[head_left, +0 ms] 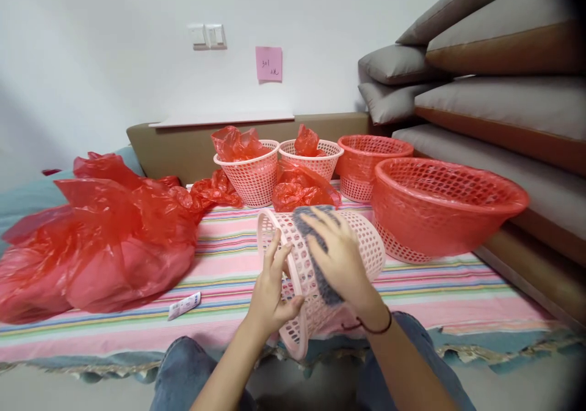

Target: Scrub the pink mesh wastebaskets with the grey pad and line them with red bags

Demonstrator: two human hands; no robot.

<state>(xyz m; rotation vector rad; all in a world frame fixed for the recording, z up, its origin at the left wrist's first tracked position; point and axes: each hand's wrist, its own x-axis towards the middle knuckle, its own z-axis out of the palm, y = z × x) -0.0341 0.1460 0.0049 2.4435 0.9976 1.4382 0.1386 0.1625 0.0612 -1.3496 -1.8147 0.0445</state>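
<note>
A pale pink perforated basket (pixel 366 240) lies on its side in front of me, its rim facing left. My left hand (pixel 272 286) grips the rim, thumb on the near side and fingers at the opening. A dark grey cloth (pixel 323 283) is draped over the basket's outer wall. My right hand (pixel 339 255) presses flat on the cloth, its fingers spread over it. The inside of the basket is mostly hidden by its wall.
Behind stand two pink baskets (pixel 254 182) (pixel 327 165) holding red plastic. Two red-wrapped baskets (pixel 357 165) (pixel 439 215) stand right, beside stacked cushions (pixel 499 109). Red bags (pixel 123 246) fill the left. A small white packet (pixel 184 306) lies on the striped cloth (pixel 224 276).
</note>
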